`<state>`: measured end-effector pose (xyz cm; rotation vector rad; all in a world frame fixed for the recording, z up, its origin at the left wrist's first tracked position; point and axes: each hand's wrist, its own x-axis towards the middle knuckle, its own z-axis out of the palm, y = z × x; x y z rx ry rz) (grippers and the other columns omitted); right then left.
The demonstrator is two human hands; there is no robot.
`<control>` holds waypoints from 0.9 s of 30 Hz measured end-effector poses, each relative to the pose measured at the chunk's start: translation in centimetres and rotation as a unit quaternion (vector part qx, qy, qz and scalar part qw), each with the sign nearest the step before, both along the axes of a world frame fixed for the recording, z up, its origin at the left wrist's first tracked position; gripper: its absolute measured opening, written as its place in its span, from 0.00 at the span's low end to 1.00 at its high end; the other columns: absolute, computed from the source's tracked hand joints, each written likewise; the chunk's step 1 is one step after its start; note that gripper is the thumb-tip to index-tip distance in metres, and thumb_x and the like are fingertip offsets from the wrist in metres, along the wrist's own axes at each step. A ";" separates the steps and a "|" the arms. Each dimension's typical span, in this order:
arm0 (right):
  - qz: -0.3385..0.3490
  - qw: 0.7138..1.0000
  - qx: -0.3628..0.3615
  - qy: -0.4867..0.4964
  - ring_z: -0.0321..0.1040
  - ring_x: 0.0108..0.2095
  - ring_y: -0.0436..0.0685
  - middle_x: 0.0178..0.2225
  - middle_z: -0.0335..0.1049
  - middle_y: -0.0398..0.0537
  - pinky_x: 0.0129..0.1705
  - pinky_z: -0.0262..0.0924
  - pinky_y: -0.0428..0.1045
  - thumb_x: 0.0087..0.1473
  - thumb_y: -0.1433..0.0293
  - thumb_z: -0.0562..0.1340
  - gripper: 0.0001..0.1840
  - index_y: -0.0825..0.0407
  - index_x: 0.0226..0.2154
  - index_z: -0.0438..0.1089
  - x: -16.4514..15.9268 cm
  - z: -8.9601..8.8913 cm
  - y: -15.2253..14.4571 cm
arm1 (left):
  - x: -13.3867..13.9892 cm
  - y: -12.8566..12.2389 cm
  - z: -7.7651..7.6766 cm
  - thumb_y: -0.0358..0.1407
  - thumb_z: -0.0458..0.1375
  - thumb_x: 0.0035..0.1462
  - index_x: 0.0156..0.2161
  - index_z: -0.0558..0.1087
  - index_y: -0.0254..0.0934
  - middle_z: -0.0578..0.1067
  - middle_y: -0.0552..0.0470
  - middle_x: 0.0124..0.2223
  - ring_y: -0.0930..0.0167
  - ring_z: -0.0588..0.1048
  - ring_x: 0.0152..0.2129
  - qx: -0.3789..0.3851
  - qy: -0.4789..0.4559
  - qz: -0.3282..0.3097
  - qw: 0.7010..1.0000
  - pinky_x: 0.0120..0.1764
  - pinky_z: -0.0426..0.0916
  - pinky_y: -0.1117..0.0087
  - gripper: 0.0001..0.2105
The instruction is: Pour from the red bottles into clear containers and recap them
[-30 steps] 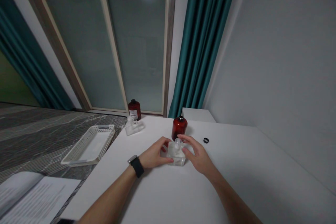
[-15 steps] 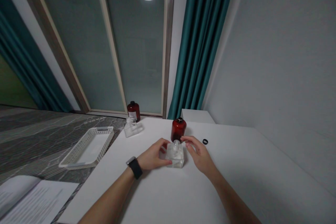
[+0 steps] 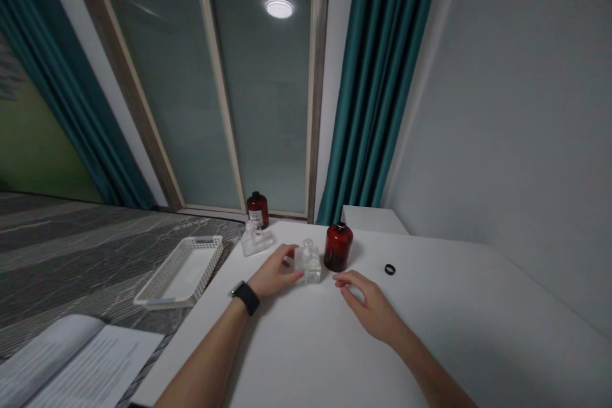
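Shifted leftward, the clear bottle [image 3: 310, 264] sits beside the red bottle [image 3: 338, 250]. Left hand [image 3: 270, 275] clasps it; right hand [image 3: 371, 310] hovers, fingers parted.

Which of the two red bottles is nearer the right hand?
The red bottle beyond the right hand, showing no label; the other bottle, with a white label, stands farther left.

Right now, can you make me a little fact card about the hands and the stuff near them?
Left hand: holding a clear bottle
Left wrist: watch with a black strap
Right hand: holding nothing, fingers apart
Nearest the right hand: dark red bottle, standing upright
Right of that bottle: black ring
Far left: labelled red bottle, behind another clear bottle
Beside the white table: white basket, open book
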<state>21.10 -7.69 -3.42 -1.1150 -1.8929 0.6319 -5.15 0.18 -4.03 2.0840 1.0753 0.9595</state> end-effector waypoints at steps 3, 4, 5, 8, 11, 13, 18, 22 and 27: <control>0.014 1.000 -0.002 -0.015 0.73 0.41 0.58 0.38 0.75 0.48 0.46 0.68 0.54 0.60 0.71 0.57 0.12 0.47 0.43 0.74 -0.4 -0.4 -0.1 | -0.6 0.8 -0.6 0.38 0.64 0.53 0.56 0.67 0.36 0.73 0.43 0.50 0.61 0.73 0.46 0.000 -0.018 0.026 1.000 0.46 0.72 0.59 0.25; 0.017 1.000 0.000 -0.018 0.73 0.41 0.58 0.38 0.75 0.48 0.45 0.68 0.54 0.59 0.71 0.57 0.12 0.47 0.43 0.74 -0.5 -0.5 -0.1 | -0.7 1.0 -0.8 0.38 0.63 0.54 0.56 0.67 0.36 0.72 0.43 0.51 0.61 0.73 0.47 0.001 -0.022 0.033 0.999 0.46 0.73 0.59 0.25; 0.019 1.000 0.002 -0.022 0.73 0.40 0.58 0.38 0.75 0.48 0.45 0.68 0.54 0.59 0.71 0.57 0.12 0.47 0.43 0.74 -0.6 -0.5 -0.1 | -0.9 1.2 -0.9 0.38 0.63 0.54 0.57 0.66 0.36 0.72 0.42 0.51 0.61 0.73 0.47 0.002 -0.025 0.037 0.999 0.46 0.73 0.59 0.25; 0.024 0.999 0.003 -0.038 0.73 0.40 0.59 0.37 0.76 0.48 0.45 0.68 0.54 0.60 0.71 0.57 0.12 0.47 0.43 0.74 -1.1 -0.6 -0.4 | -1.1 1.5 -1.2 0.38 0.61 0.55 0.58 0.65 0.36 0.71 0.42 0.53 0.60 0.72 0.49 0.003 -0.032 0.045 0.998 0.46 0.72 0.58 0.25; 0.024 0.998 0.001 -0.056 0.73 0.40 0.59 0.37 0.76 0.48 0.44 0.68 0.54 0.61 0.71 0.56 0.12 0.47 0.42 0.74 -1.5 -0.7 -0.5 | -1.2 1.6 -1.5 0.38 0.60 0.56 0.59 0.64 0.36 0.71 0.40 0.54 0.59 0.72 0.50 -0.001 -0.034 0.047 0.998 0.46 0.72 0.58 0.26; 0.017 0.997 0.014 -0.072 0.73 0.39 0.59 0.37 0.76 0.48 0.44 0.68 0.54 0.61 0.71 0.55 0.12 0.47 0.41 0.74 -1.2 -0.8 -0.2 | -1.1 1.5 -1.5 0.38 0.60 0.56 0.60 0.62 0.35 0.70 0.39 0.55 0.59 0.71 0.51 -0.005 -0.032 0.053 0.998 0.48 0.71 0.57 0.28; -0.101 0.985 0.101 -0.093 0.71 0.34 0.60 0.32 0.75 0.49 0.41 0.66 0.56 0.60 0.69 0.55 0.12 0.48 0.39 0.74 3.5 -1.2 2.3 | -0.5 0.8 -1.3 0.39 0.61 0.56 0.68 0.47 0.40 0.65 0.40 0.58 0.60 0.67 0.54 0.013 -0.032 0.080 0.996 0.52 0.67 0.56 0.39; -0.192 0.972 0.096 -0.096 0.68 0.32 0.60 0.30 0.69 0.47 0.40 0.66 0.56 0.55 0.68 0.57 0.12 0.49 0.40 0.73 8.9 -2.4 4.5 | 0.0 0.4 -0.9 0.40 0.60 0.57 0.67 0.47 0.42 0.64 0.42 0.57 0.60 0.67 0.51 0.061 -0.017 0.087 0.994 0.50 0.67 0.55 0.37; -0.245 0.961 0.096 -0.087 0.68 0.40 0.65 0.36 0.68 0.51 0.48 0.62 0.62 0.49 0.67 0.62 0.14 0.50 0.41 0.72 11.0 -3.7 5.2 | 0.5 -0.1 0.0 0.39 0.59 0.57 0.66 0.51 0.43 0.66 0.43 0.53 0.61 0.69 0.47 0.139 -0.004 0.120 0.983 0.48 0.68 0.56 0.34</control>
